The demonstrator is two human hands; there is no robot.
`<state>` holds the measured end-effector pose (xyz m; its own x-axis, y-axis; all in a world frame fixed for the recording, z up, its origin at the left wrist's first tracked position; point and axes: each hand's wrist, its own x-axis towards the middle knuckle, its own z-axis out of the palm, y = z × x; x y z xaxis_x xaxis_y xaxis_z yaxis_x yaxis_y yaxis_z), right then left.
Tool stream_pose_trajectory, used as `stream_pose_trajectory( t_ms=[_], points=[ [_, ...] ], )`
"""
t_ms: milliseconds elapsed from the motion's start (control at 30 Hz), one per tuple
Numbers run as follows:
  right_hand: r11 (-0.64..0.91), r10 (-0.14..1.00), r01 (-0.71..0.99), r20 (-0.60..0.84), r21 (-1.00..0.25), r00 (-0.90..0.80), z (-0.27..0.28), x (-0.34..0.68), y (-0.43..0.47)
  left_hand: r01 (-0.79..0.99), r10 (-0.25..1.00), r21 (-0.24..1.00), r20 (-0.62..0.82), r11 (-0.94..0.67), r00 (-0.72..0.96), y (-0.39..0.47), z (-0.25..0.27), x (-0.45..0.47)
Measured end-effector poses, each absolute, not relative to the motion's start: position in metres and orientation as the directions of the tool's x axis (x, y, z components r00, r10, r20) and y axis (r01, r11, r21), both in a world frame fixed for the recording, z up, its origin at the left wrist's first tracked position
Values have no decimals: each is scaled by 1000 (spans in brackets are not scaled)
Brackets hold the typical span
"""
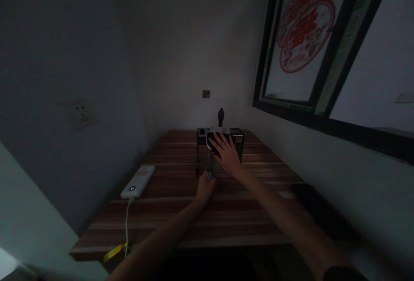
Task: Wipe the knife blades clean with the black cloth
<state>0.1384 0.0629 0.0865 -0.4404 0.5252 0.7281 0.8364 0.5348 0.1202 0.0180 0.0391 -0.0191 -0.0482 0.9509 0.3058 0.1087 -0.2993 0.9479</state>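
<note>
A boxy thing with a black frame point(202, 154) stands at the far part of the table; its kind is hard to make out in the dim light. On its upper front lies a dark piece with a pale edge point(211, 139). My right hand point(226, 154) rests on that dark piece, fingers stretched out and spread. Lower down, by the foot of the box, my left hand point(204, 186) is closed around a small grey thing point(210, 175), mostly hidden by the fingers. Behind the box a black handle point(221, 117) sticks up.
On the left of the striped wooden table point(181, 205) lies a white power bank point(138, 182) with a pale cable point(127, 225) and yellow tag point(114, 251). A dark flat object point(320, 207) lies along the right edge. Walls and a framed window point(300, 104) close in.
</note>
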Motion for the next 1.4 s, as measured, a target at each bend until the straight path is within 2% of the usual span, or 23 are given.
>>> stream_pose_trajectory(
  t_ms=[133,300,600,833,1000,1200,1400],
  points=[
    [528,508,839,743,131,-436,102,139,75,80,967,967,246,-241,-70,36,-15,18],
    [518,499,841,745,153,-443,113,139,83,37,958,958,286,-285,-27,34,-17,18],
    [506,504,848,744,157,-439,113,137,79,61,954,954,298,-295,-41,36,-17,19],
    [550,518,814,688,187,-508,88,136,57,109,940,937,338,-331,-47,38,-19,19],
    [590,530,785,644,187,-552,62,135,36,16,936,936,352,-351,-27,38,-18,20],
    [622,562,770,603,142,-566,36,131,18,-58,929,928,370,-368,21,38,-21,18],
    [628,606,776,591,56,-533,25,125,1,-26,912,913,405,-407,-61,34,-18,13]
  ],
)
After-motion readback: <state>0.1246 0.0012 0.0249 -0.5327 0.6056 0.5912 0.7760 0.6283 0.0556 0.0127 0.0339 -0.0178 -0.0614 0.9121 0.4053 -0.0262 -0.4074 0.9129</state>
